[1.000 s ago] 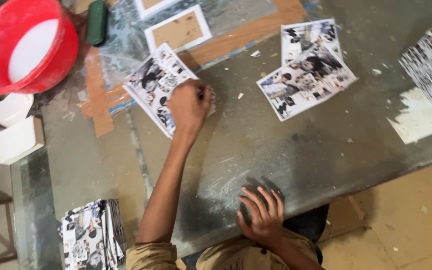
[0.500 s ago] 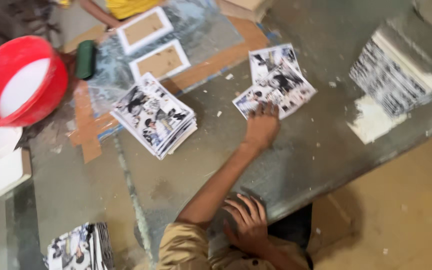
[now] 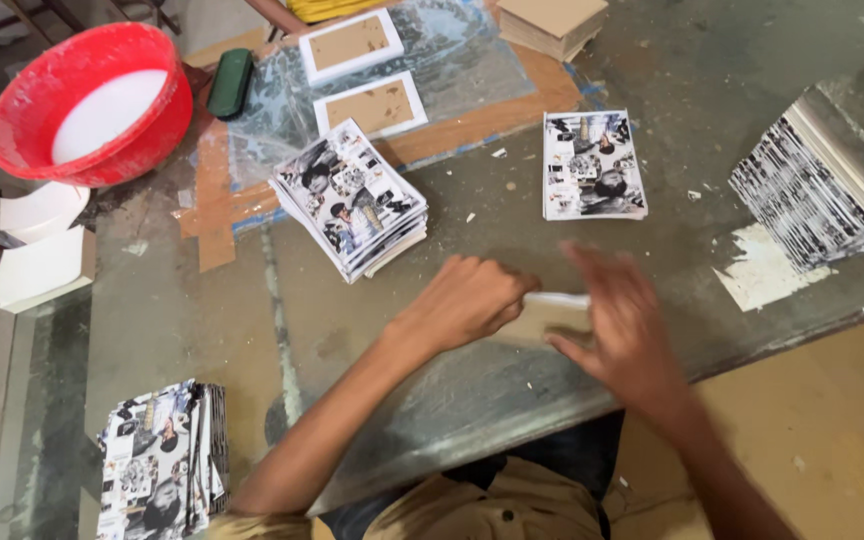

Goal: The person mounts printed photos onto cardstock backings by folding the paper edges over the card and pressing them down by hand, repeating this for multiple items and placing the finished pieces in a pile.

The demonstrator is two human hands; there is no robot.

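A single flat card (image 3: 550, 318) is being handled between the two hands at the near edge of the table (image 3: 432, 370); turning or placing it squarely appears to be called for next. The card's left end is pinched by the curled left hand (image 3: 467, 300). The blurred right hand (image 3: 624, 325) lies spread, fingers open, on it. A printed stack (image 3: 352, 200) sits beyond the left hand.

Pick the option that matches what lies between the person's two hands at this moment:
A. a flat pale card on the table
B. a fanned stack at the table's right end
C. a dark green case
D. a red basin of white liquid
A: the left hand and the right hand both rest on a flat pale card lying on the table, though motion blur hides how they grip it.
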